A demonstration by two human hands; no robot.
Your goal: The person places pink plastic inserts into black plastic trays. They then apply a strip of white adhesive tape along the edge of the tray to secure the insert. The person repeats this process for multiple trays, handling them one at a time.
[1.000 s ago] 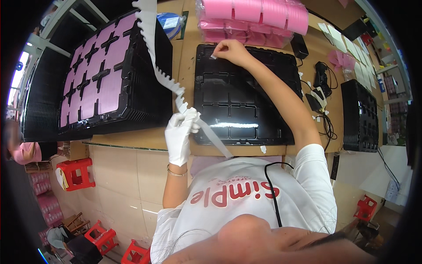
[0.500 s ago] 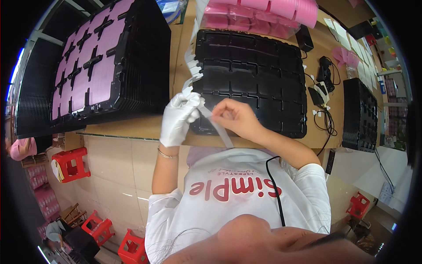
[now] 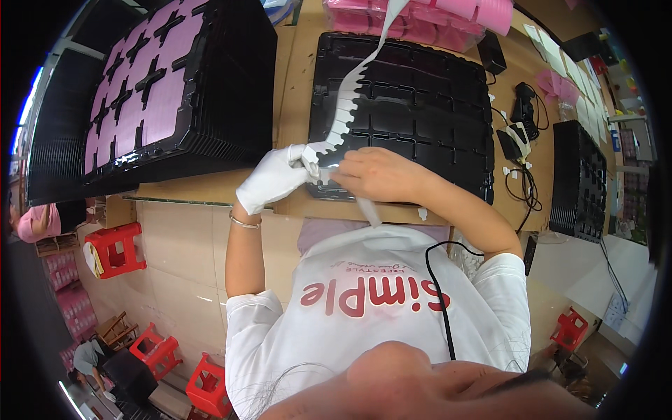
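Two hands pinch a notched white strip at the near edge of a black tray.

The left hand (image 3: 276, 180), in a white cloth glove, and the bare right hand (image 3: 374, 175) both close their fingers on the strip (image 3: 343, 115), a thin, pale, saw-edged band that curves up over the tray (image 3: 448, 119), with a short tail hanging below the hands. The tray is glossy moulded plastic with square pockets, lying on the brown table (image 3: 294, 84). Left of the tray stands a stack of black trays (image 3: 175, 91) topped with pink inserts. Beyond the tray lie pink rolls (image 3: 448, 17). Right of it, black cables (image 3: 521, 133). Red stools (image 3: 115, 245) stand on the floor, left of the tray.
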